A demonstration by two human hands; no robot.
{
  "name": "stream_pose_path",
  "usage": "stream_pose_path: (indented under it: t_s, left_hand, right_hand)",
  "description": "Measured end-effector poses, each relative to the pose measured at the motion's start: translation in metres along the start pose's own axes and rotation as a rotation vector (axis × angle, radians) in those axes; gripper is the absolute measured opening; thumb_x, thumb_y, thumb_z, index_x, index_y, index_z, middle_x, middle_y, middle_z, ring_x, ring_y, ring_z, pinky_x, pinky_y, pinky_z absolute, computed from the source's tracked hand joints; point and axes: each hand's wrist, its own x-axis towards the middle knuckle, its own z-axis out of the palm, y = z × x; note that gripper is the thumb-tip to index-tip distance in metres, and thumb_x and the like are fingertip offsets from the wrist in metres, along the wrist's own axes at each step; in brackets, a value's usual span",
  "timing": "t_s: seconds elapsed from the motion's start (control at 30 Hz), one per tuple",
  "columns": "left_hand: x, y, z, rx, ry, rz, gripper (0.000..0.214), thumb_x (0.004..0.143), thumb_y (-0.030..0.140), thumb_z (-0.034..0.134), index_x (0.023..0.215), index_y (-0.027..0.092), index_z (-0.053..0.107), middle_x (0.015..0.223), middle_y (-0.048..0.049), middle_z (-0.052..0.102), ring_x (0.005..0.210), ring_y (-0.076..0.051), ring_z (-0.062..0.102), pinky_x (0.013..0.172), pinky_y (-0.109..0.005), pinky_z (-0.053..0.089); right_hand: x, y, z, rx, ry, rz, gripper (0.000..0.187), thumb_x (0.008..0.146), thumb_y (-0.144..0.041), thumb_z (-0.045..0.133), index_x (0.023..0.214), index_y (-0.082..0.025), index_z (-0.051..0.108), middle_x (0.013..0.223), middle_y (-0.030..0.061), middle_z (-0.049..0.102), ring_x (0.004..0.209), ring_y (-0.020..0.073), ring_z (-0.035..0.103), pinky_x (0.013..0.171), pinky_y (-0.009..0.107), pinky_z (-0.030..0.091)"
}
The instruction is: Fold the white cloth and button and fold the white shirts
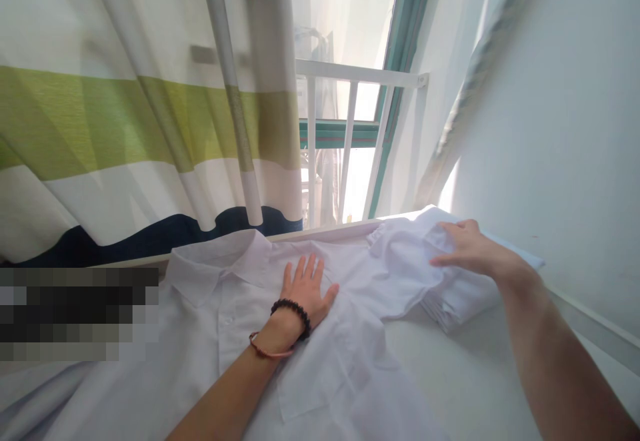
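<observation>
A white collared shirt (215,321) lies spread face up on a white surface (450,374), collar toward the window. My left hand (306,289) rests flat on the shirt's chest, fingers stretched out, with a black bead bracelet and a red cord on the wrist. My right hand (470,248) lies on the shirt's short sleeve (415,261), fingers extended and pressing the bunched fabric down. Under that sleeve sits a stack of folded white cloth (463,301).
A striped curtain (125,114) in white, green and navy hangs at the back left. A window with a white rail (357,74) is behind the shirt. A white wall (560,148) rises on the right. A blurred patch covers the left edge.
</observation>
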Motion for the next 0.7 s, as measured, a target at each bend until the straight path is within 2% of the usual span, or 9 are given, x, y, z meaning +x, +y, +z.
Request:
stream_pose_path:
  t_s: [0.1, 0.17, 0.27, 0.33, 0.37, 0.43, 0.53, 0.63, 0.7]
  left_hand:
    - [0.001, 0.001, 0.001, 0.008, -0.003, -0.009, 0.07, 0.09, 0.055, 0.028, 0.147, 0.015, 0.03, 0.156, -0.0107, 0.019, 0.144, -0.031, 0.013, 0.115, -0.056, 0.005]
    - [0.001, 0.0, 0.002, -0.011, 0.016, -0.009, 0.067, 0.09, 0.054, 0.032, 0.145, 0.016, 0.034, 0.155, -0.0118, 0.023, 0.143, -0.032, 0.016, 0.114, -0.057, 0.006]
    - [0.003, -0.003, -0.002, -0.139, 0.138, 0.075, 0.058, 0.086, 0.047, 0.045, 0.134, 0.016, 0.049, 0.149, -0.0148, 0.036, 0.139, -0.034, 0.025, 0.113, -0.057, 0.013]
    - [0.004, -0.003, -0.01, -0.36, 0.248, 0.176, 0.045, 0.085, 0.044, 0.048, 0.119, 0.016, 0.06, 0.135, -0.0158, 0.052, 0.128, -0.032, 0.042, 0.109, -0.052, 0.028]
    - [0.004, -0.003, -0.015, -0.524, 0.256, 0.202, 0.042, 0.086, 0.047, 0.047, 0.11, 0.016, 0.063, 0.123, -0.0155, 0.059, 0.117, -0.03, 0.051, 0.103, -0.049, 0.038]
    - [0.003, -0.002, -0.024, -0.922, 0.149, 0.166, 0.051, 0.088, 0.058, 0.037, 0.098, 0.015, 0.063, 0.099, -0.0127, 0.065, 0.092, -0.024, 0.063, 0.084, -0.042, 0.051]
    - [0.001, -0.007, -0.029, -1.401, -0.114, -0.02, 0.063, 0.087, 0.068, 0.026, 0.094, 0.014, 0.057, 0.085, -0.0097, 0.063, 0.072, -0.02, 0.065, 0.064, -0.035, 0.055]
    - [0.0, -0.017, -0.025, -1.493, -0.245, -0.105, 0.046, 0.088, 0.059, 0.041, 0.093, 0.015, 0.056, 0.083, -0.0076, 0.063, 0.068, -0.017, 0.064, 0.058, -0.03, 0.055]
    - [0.0, -0.023, -0.022, -1.447, -0.255, -0.095, 0.034, 0.084, 0.048, 0.056, 0.094, 0.016, 0.057, 0.082, -0.0045, 0.062, 0.065, -0.015, 0.062, 0.054, -0.027, 0.055]
  right_hand:
    - [0.004, 0.016, -0.004, -0.03, -0.168, 0.096, 0.044, 0.061, -0.024, 0.074, 0.104, -0.015, 0.069, 0.103, 0.0164, 0.066, 0.092, 0.0303, 0.063, 0.078, 0.035, 0.047]
    - [0.004, 0.011, -0.013, -0.037, -0.088, 0.114, 0.028, 0.067, -0.029, 0.069, 0.092, -0.016, 0.07, 0.094, 0.0143, 0.069, 0.085, 0.0292, 0.064, 0.073, 0.036, 0.046]
    - [-0.004, -0.018, -0.029, 0.094, 0.057, 0.028, 0.027, 0.073, -0.045, 0.063, 0.079, -0.019, 0.066, 0.08, 0.0088, 0.069, 0.073, 0.0242, 0.062, 0.063, 0.032, 0.044]
    - [-0.014, -0.047, -0.032, 0.292, 0.07, -0.079, 0.03, 0.076, -0.049, 0.06, 0.078, -0.02, 0.064, 0.075, 0.0042, 0.067, 0.068, 0.02, 0.059, 0.059, 0.029, 0.042]
    - [-0.02, -0.063, -0.029, 0.382, 0.046, -0.155, 0.031, 0.076, -0.05, 0.06, 0.078, -0.019, 0.062, 0.073, 0.0026, 0.065, 0.066, 0.0185, 0.058, 0.057, 0.027, 0.04]
    - [-0.033, -0.095, -0.012, 0.506, -0.051, -0.306, 0.031, 0.077, -0.05, 0.059, 0.076, -0.019, 0.059, 0.069, 0.0006, 0.062, 0.063, 0.0164, 0.054, 0.055, 0.026, 0.039]
    - [-0.053, -0.133, 0.033, 0.508, -0.155, -0.417, 0.025, 0.076, -0.045, 0.061, 0.076, -0.02, 0.058, 0.067, 0.0, 0.061, 0.062, 0.0162, 0.052, 0.057, 0.027, 0.038]
    - [-0.07, -0.152, 0.081, 0.638, -0.245, -0.506, 0.014, 0.078, -0.032, 0.059, 0.086, -0.021, 0.063, 0.077, 0.0016, 0.067, 0.068, 0.0173, 0.057, 0.063, 0.027, 0.042]
    - [-0.076, -0.155, 0.101, 0.747, -0.24, -0.517, 0.015, 0.081, -0.028, 0.054, 0.086, -0.02, 0.065, 0.081, 0.0023, 0.069, 0.071, 0.0175, 0.06, 0.066, 0.028, 0.044]
